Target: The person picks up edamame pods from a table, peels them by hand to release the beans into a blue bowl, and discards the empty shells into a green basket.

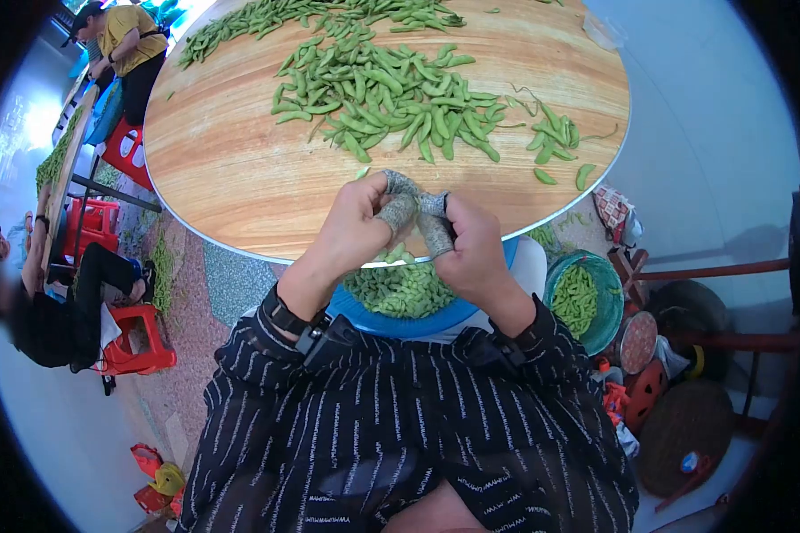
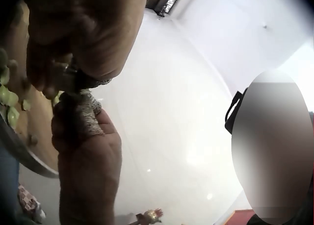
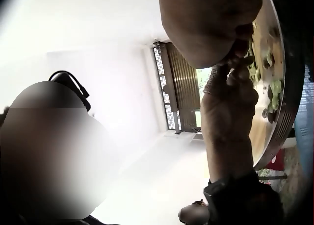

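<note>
My left hand point(image 1: 354, 224) and right hand point(image 1: 478, 244) meet at the near edge of the round wooden table point(image 1: 231, 186), grey knitted covers on thumbs and forefingers. Between their fingertips both pinch a green soybean pod point(image 1: 417, 203), mostly hidden by the covers. Just beneath the hands is a blue basin point(image 1: 351, 315) holding shelled green beans point(image 1: 400, 291). A large heap of soybean pods point(image 1: 400, 89) lies on the table beyond the fingers. In the left wrist view the right hand point(image 2: 88, 151) shows below the left; the right wrist view shows the left hand point(image 3: 228, 112) from the side.
A green basket point(image 1: 609, 306) of pods stands on the floor at right, beside a wooden stool and clutter. Loose pods point(image 1: 556, 138) lie on the table's right. At left, people sit and stand by another table with red stools point(image 1: 138, 342).
</note>
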`<state>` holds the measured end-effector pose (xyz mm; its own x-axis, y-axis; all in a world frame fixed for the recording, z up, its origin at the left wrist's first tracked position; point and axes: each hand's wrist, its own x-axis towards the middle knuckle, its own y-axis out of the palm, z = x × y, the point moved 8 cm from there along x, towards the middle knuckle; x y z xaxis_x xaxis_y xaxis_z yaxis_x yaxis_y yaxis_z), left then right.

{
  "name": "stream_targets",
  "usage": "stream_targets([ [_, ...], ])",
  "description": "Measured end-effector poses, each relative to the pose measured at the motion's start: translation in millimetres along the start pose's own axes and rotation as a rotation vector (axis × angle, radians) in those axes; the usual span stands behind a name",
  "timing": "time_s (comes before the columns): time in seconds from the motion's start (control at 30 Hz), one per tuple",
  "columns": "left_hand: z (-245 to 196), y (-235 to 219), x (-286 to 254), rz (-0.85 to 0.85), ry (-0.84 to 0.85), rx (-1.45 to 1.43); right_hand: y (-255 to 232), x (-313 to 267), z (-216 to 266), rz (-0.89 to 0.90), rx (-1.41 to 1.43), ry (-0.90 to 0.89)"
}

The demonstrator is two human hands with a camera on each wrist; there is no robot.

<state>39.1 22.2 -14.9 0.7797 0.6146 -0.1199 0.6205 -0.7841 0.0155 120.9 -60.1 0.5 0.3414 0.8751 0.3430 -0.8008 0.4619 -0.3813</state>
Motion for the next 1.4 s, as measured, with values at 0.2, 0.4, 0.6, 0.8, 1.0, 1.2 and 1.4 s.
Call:
stream_targets([
  [0.2,9.1,3.0,9.1,-0.007,-0.062,-0.07,2.9,-2.0,22.2,-0.058,-0.301,-0.238],
  [0.4,6.6,0.5,-2.1,-0.003,-0.024,-0.132,-9.6,3.2,8.5,-0.065,0.075,-0.008],
  [0.6,-4.8,2.2,-13.3,0.042,0.149,-0.006,-5.8,-3.2,-25.8,0.045,0.902,0.511],
  [0.8,-2.7,6.2,-12.1,0.095,0.233,0.507,-2.5,-3.9,-24.5,0.056,0.984,0.502],
  [1.0,-15.8,11.5,-14.7,0.151,0.255,0.513,4.0,-9.2,-20.4,0.213,1.034,0.551],
  [1.2,-16.2,11.8,-16.5,0.074,0.367,0.745,6.8,-10.9,-15.3,0.187,1.042,0.549],
  [1.4,-33.2,14.3,-21.1,-0.04,0.469,1.001,6.0,-13.3,-19.0,0.178,0.893,0.543],
])
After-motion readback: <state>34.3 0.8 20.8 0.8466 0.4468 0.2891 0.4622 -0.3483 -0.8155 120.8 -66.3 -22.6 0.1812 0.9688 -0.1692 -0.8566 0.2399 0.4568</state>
